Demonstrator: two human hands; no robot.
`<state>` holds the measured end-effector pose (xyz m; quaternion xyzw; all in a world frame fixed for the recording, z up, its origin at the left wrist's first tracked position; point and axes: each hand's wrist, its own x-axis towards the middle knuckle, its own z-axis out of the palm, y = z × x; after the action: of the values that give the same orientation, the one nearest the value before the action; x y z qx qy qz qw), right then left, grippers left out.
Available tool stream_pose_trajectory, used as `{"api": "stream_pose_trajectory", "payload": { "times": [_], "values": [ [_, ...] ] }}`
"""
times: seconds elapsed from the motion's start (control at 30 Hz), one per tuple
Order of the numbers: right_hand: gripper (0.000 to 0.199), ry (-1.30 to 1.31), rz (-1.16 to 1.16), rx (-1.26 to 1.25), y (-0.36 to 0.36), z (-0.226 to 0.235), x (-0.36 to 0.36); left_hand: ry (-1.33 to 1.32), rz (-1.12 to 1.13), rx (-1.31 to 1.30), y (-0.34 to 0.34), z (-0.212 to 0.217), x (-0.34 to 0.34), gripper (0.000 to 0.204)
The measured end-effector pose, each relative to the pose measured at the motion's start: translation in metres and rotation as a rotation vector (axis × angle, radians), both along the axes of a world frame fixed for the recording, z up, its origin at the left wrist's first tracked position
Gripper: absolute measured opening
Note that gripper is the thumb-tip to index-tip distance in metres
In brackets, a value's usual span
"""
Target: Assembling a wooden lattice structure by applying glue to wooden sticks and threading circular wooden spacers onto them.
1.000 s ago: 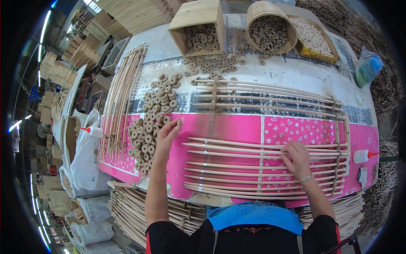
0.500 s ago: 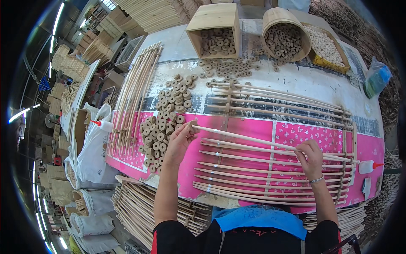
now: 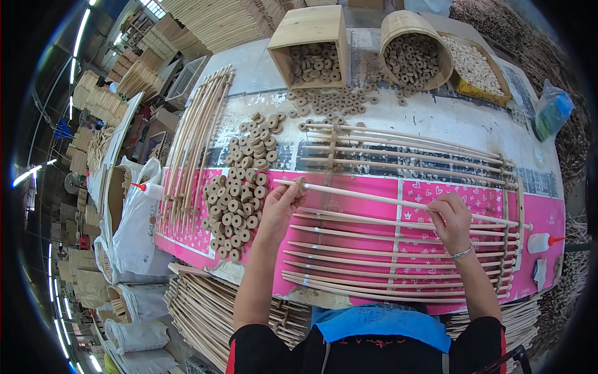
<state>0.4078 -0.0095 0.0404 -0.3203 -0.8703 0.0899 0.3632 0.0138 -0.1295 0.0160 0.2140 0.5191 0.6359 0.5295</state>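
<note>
My left hand [image 3: 283,204] pinches a round wooden disc with a centre hole [image 3: 301,184], now threaded on a pale wooden rod [image 3: 367,196]. The rod's tapered tip sticks out to the left past the disc. Farther along, my right hand [image 3: 451,221] closes its fingers around the same rod. Several similar rods [image 3: 374,250] lie side by side below it, with whitish marks near their left ends. Their right ends reach a wooden slatted rack [image 3: 518,230]. To the left of my left hand spreads a heap of loose wooden discs [image 3: 233,209].
Behind lie more rods with discs [image 3: 405,156]. A wooden box [image 3: 308,37] and a wooden tub [image 3: 408,25] hold discs; a yellow tray [image 3: 483,92] holds small pale pieces. Red-tipped glue bottles stand left [image 3: 149,189] and right [image 3: 541,242]. A rod bundle [image 3: 198,137] lies at left.
The disc has gone from the rod's left tip to farther along it, rightward, with my left hand. The tip now shows beyond it. My right hand still grips the rod.
</note>
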Motion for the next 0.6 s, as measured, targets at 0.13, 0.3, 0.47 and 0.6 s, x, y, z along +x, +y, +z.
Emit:
{"api": "stream_pose_trajectory", "payload": {
  "times": [0.13, 0.3, 0.47, 0.6],
  "values": [
    [0.017, -0.008, -0.004, 0.025, 0.006, 0.006, -0.005, -0.014, 0.015, 0.005, 0.009, -0.003, 0.005, 0.025],
    [0.018, -0.094, -0.051, -0.078, 0.019, 0.003, 0.003, 0.049, 0.001, -0.018, 0.029, -0.005, 0.017, 0.028],
    [0.017, -0.007, 0.070, -0.233, 0.035, -0.021, -0.015, 0.191, -0.006, -0.003, 0.020, -0.016, -0.008, 0.020],
    [0.016, 0.016, -0.011, -0.172, 0.044, -0.028, -0.016, 0.028, -0.043, 0.002, 0.032, -0.016, -0.003, 0.024]
  ]
}}
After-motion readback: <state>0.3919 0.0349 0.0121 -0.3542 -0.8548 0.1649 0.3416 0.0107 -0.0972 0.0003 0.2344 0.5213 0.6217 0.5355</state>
